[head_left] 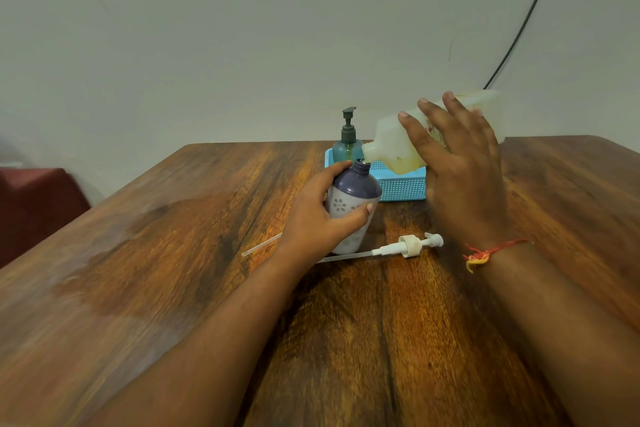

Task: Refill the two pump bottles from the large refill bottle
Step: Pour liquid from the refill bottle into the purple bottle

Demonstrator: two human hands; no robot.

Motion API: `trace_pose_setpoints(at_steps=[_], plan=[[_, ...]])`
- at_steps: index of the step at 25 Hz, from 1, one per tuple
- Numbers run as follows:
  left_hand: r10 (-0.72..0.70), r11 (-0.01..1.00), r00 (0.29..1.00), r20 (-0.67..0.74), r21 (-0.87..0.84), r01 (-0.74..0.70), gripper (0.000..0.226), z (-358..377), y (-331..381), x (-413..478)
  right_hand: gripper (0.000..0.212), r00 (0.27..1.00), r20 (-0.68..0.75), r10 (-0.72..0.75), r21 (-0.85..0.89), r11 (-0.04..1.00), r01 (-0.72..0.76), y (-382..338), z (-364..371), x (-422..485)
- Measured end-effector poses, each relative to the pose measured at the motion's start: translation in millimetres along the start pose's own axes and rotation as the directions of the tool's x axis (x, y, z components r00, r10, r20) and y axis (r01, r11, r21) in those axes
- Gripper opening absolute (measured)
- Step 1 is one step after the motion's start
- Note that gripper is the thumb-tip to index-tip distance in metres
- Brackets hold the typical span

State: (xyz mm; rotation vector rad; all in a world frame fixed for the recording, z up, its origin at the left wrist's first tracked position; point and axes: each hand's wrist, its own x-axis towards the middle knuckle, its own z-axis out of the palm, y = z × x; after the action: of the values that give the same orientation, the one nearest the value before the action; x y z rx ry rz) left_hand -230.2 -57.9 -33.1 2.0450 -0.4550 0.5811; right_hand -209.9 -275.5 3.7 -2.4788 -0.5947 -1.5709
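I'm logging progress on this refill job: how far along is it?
Done: the white pump head is off and lies on the wooden table. In hand: the left hand grips the purple-and-white bottle while the right hand tips the translucent refill bottle, spout at that bottle's open neck. Left: the teal pump bottle in the blue basket still has its pump on.

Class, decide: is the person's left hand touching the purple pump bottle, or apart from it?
Touching. The head view shows the left hand wrapped round the purple bottle, thumb across its front.
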Motion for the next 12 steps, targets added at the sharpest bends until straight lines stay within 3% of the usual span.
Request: trace_pose_setpoints(at_steps=[12], plan=[[0.004,1.000,1.000,0.001,-0.010,-0.004,0.067,0.5,-0.2,0.4,0.081,1.000,0.005,-0.013,0.001,1.000,0.013,0.9,-0.8,0.6]])
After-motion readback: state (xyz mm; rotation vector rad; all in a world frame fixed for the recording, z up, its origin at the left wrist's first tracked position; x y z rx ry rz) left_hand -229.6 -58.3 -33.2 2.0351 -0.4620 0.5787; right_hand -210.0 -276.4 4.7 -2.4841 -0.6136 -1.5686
